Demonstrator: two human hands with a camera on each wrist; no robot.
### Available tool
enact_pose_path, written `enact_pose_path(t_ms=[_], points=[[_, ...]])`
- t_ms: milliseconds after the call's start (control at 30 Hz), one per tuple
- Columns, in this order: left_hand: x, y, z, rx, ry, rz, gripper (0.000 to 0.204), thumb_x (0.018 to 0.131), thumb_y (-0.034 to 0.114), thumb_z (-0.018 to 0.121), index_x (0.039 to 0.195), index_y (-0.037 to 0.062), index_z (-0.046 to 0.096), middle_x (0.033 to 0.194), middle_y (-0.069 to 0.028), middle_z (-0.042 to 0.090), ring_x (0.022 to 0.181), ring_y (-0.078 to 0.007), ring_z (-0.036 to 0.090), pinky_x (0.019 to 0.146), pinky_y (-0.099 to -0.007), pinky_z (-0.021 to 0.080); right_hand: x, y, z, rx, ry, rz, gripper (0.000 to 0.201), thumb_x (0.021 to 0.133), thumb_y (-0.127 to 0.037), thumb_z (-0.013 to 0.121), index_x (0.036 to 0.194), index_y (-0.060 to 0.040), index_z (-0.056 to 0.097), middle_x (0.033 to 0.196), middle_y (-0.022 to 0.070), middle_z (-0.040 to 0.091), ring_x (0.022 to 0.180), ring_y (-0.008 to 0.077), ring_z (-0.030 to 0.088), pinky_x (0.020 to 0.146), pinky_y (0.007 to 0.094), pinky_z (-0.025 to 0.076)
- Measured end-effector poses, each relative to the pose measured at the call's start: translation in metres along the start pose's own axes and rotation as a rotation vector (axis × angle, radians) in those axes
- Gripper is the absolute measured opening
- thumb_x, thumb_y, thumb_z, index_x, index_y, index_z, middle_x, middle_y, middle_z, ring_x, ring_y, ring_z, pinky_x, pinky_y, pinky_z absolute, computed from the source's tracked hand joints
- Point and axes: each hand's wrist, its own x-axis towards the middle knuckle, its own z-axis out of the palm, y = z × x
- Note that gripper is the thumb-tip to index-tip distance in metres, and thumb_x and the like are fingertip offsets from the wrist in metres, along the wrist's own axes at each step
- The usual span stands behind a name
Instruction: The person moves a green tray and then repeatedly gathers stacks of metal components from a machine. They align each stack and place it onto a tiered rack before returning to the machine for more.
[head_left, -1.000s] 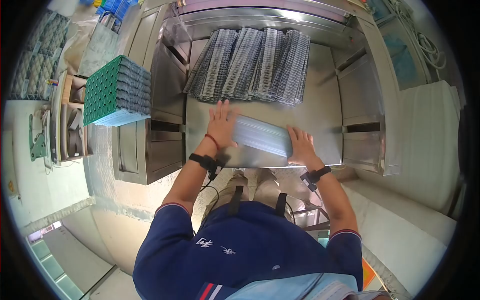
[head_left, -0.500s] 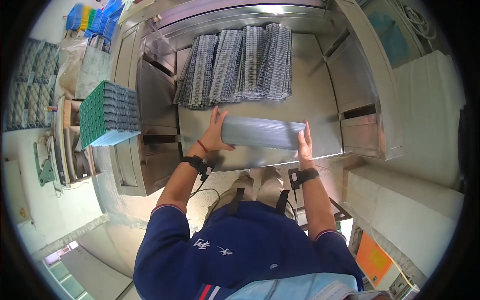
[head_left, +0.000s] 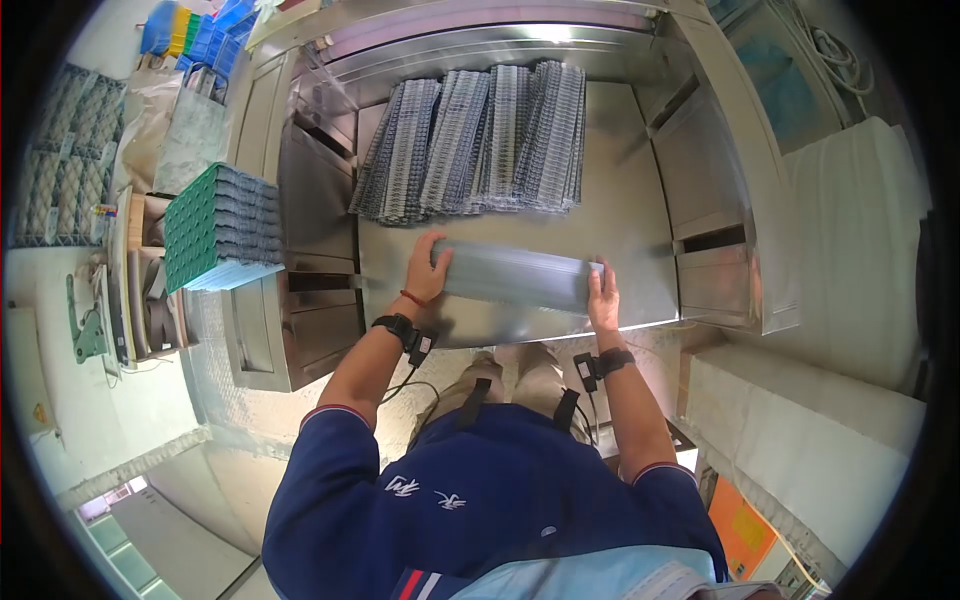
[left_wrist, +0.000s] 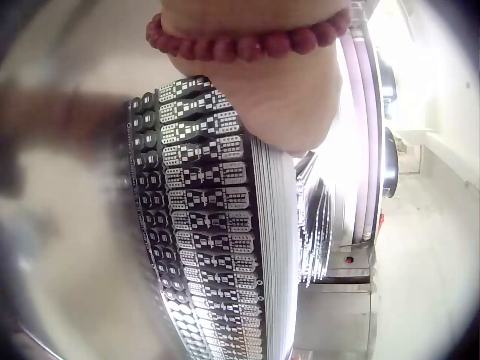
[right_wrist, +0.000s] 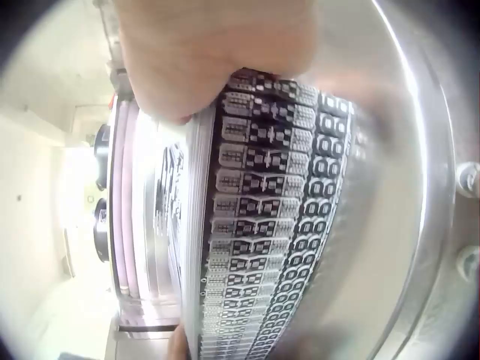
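Both hands hold a stack of thin circuit board panels [head_left: 515,275] above the metal worktop, one hand at each end. My left hand [head_left: 428,270], with a red bead bracelet, grips the left end. The right hand [head_left: 603,300] grips the right end, its fingers and thumb over the edge. In the left wrist view, the panels [left_wrist: 214,195] show rows of black and white printed patterns, with the fingers mostly hidden. The right wrist view shows the same stack [right_wrist: 259,184] standing on edge below the palm [right_wrist: 217,52].
Several rows of similar panels [head_left: 470,145] lie at the back of the metal worktop [head_left: 625,190]. Metal side walls [head_left: 705,160] flank it. A stack of green trays [head_left: 220,230] stands at the left, with blue bins [head_left: 215,45] farther back.
The left hand has gone from spread fingers to gripping the stack's left end. The stack levelled out, then tilted slightly down to the right, and the right hand has shifted to its end.
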Motion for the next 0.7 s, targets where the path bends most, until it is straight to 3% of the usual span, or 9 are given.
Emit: enact_pose_path(t_ms=[33,100,133,167,233,367,433,467,700], points=[[0.0,0.003,-0.001,-0.003,-0.011,0.006,0.026,0.082,0.014,0.058,0.105,0.0046,0.052,0.107,-0.0144,0.054,0.1,-0.0302,0.051,0.089,-0.0347,0.039,0.0,-0.003,0.0,0.003,-0.007,-0.011,0.057,0.087,-0.036,0.056,0.127,0.0014,0.04,0.13,0.0168,0.044,0.123,0.0265,0.04,0.102,0.0344,0.03],[0.003,0.004,-0.002,-0.003,-0.007,0.013,0.025,0.082,0.015,0.058,0.105,0.0047,0.052,0.106,-0.0148,0.053,0.099,-0.0309,0.051,0.088,-0.0349,0.039,0.003,-0.021,-0.003,-0.57,0.135,-0.285,0.078,0.075,-0.042,0.067,0.129,0.0026,0.033,0.134,0.0217,0.035,0.125,0.0333,0.035,0.102,0.0411,0.031],[0.003,0.005,-0.002,-0.006,-0.005,0.015,0.025,0.082,0.015,0.057,0.104,0.0045,0.052,0.105,-0.015,0.054,0.099,-0.0315,0.051,0.088,-0.035,0.039,0.005,-0.03,-0.003,-0.669,0.074,-0.366,0.1,0.063,-0.048,0.074,0.134,0.0027,0.024,0.138,0.0209,0.028,0.128,0.0356,0.029,0.103,0.0477,0.026],[0.001,0.004,-0.001,-0.009,-0.009,0.018,0.025,0.082,0.015,0.057,0.104,0.0043,0.052,0.104,-0.0152,0.054,0.098,-0.032,0.052,0.087,-0.0351,0.039,0.006,-0.047,0.0,-0.667,0.074,-0.366,0.1,0.063,-0.048,0.074,0.134,0.0027,0.024,0.138,0.0209,0.028,0.128,0.0356,0.029,0.103,0.0477,0.026],[-0.001,0.003,-0.001,-0.024,-0.019,0.007,0.024,0.082,0.015,0.058,0.103,0.004,0.053,0.104,-0.0155,0.054,0.097,-0.0322,0.052,0.087,-0.035,0.039,0.003,-0.078,0.013,-0.968,-0.168,-0.733,0.11,0.056,-0.052,0.077,0.135,0.0025,0.023,0.137,0.0189,0.03,0.128,0.035,0.028,0.104,0.051,0.021],[0.002,0.001,-0.001,0.028,-0.042,0.007,0.027,0.082,0.017,0.058,0.104,0.0033,0.051,0.105,-0.016,0.053,0.098,-0.0333,0.051,0.086,-0.0355,0.04,0.0,-0.106,0.049,-1.188,-0.449,-0.702,0.118,0.048,-0.051,0.081,0.137,-0.0007,0.021,0.135,0.0153,0.033,0.126,0.032,0.03,0.103,0.0508,0.021],[0.001,0.0,-0.002,0.023,-0.043,0.012,0.027,0.082,0.017,0.058,0.104,0.0034,0.051,0.105,-0.0159,0.053,0.099,-0.0334,0.051,0.087,-0.0358,0.04,0.003,-0.1,0.061,-1.256,-0.627,-0.526,0.119,0.046,-0.047,0.082,0.138,-0.0032,0.02,0.129,0.0129,0.036,0.121,0.0283,0.034,0.102,0.0433,0.024],[0.002,-0.001,-0.001,0.012,-0.044,0.009,0.026,0.082,0.018,0.058,0.104,0.0036,0.051,0.104,-0.0159,0.052,0.099,-0.0335,0.05,0.087,-0.0362,0.039,0.001,-0.095,0.064,-1.264,-0.561,-0.541,0.114,0.046,-0.041,0.083,0.136,-0.0046,0.023,0.123,0.0105,0.041,0.115,0.0255,0.038,0.098,0.0388,0.028],[0.001,-0.008,0.002,-0.026,-0.101,-0.003,0.025,0.083,0.017,0.057,0.104,0.0044,0.051,0.105,-0.0153,0.052,0.101,-0.0335,0.049,0.089,-0.0374,0.038,-0.001,-0.087,0.064,-1.182,-0.54,-0.505,0.102,0.047,-0.035,0.082,0.131,-0.006,0.03,0.117,0.0098,0.045,0.112,0.0254,0.041,0.094,0.0394,0.03]])
